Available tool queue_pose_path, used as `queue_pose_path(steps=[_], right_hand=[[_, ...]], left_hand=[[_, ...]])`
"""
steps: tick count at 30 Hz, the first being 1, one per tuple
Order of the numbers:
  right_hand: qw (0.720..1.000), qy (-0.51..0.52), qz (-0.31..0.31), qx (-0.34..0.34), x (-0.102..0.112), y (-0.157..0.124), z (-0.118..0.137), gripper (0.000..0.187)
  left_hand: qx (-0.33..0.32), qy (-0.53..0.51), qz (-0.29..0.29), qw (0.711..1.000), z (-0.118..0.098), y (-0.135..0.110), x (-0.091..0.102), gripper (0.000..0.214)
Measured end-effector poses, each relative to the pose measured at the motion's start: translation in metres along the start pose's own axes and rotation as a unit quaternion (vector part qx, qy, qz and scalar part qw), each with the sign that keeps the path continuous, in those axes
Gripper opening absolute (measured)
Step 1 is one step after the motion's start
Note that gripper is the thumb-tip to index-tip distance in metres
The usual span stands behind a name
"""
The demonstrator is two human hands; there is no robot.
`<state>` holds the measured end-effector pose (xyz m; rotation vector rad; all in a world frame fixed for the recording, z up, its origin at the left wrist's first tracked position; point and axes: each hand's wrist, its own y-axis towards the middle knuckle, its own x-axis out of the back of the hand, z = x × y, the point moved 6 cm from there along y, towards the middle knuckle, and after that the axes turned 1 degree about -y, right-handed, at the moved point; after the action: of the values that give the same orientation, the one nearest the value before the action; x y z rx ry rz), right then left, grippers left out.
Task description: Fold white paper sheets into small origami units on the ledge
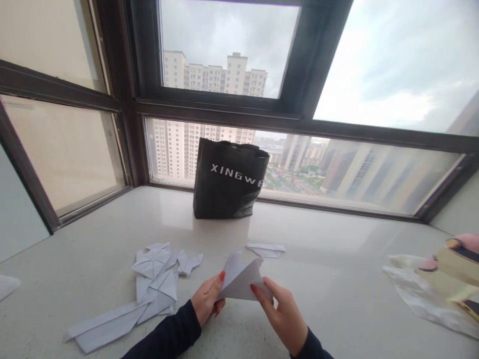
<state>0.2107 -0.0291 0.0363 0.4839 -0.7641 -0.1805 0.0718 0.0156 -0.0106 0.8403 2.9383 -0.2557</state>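
A partly folded sheet of white paper (pixel 243 282) is held up between my two hands, low in the middle of the head view. My left hand (pixel 208 298) pinches its left edge, thumb on the near face. At the right edge, my right hand (pixel 280 310) grips the paper between thumb and fingers. Two pointed flaps stand up along its top. Left of my hands lies a pile of folded white paper pieces (pixel 157 281), overlapping one another. A small folded paper piece (pixel 189 262) rests beside the pile, and a flat folded strip (pixel 266 250) lies just beyond the held sheet.
A black bag (pixel 230 184) with white lettering stands upright by the window. At the right edge are a crumpled white plastic bag (pixel 415 291) and a yellow and pink object (pixel 454 264). Dark window frames (pixel 224 109) border the pale ledge (pixel 329 279). Something white (pixel 7 286) shows at the left edge.
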Motion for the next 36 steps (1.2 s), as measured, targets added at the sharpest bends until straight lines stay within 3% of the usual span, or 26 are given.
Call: queue_pose_path(steps=[4, 8, 17, 24, 27, 32, 34, 36], right_hand=[[0.995, -0.087, -0.045, 0.023, -0.001, -0.008, 0.002, 0.03], [0.98, -0.149, -0.1, 0.088, 0.004, -0.014, 0.009, 0.02], [0.968, -0.206, -0.079, 0.119, 0.001, -0.011, 0.015, 0.018], [0.962, -0.218, -0.084, 0.138, 0.004, -0.012, 0.023, 0.015], [0.973, -0.191, -0.083, 0.101, 0.002, -0.012, 0.017, 0.017], [0.992, -0.026, -0.124, 0.007, 0.005, -0.011, 0.002, 0.048], [0.994, 0.037, -0.097, -0.024, 0.002, -0.009, -0.003, 0.046], [0.994, 0.083, -0.037, -0.054, -0.004, -0.006, -0.006, 0.031]], left_hand=[[-0.039, 0.053, -0.013, 0.998, 0.001, -0.002, -0.001, 0.068], [-0.039, 0.103, 0.009, 0.994, 0.001, -0.003, -0.004, 0.067], [-0.082, 0.157, 0.076, 0.981, -0.005, -0.01, -0.013, 0.066], [-0.084, 0.124, 0.074, 0.986, 0.001, -0.01, -0.014, 0.061], [-0.101, 0.109, 0.071, 0.986, -0.001, -0.011, -0.016, 0.056], [-0.091, 0.086, 0.05, 0.991, -0.003, -0.01, -0.014, 0.058], [-0.088, 0.097, 0.04, 0.991, -0.004, -0.009, -0.011, 0.06], [-0.091, 0.114, 0.043, 0.988, -0.006, -0.01, -0.01, 0.062]])
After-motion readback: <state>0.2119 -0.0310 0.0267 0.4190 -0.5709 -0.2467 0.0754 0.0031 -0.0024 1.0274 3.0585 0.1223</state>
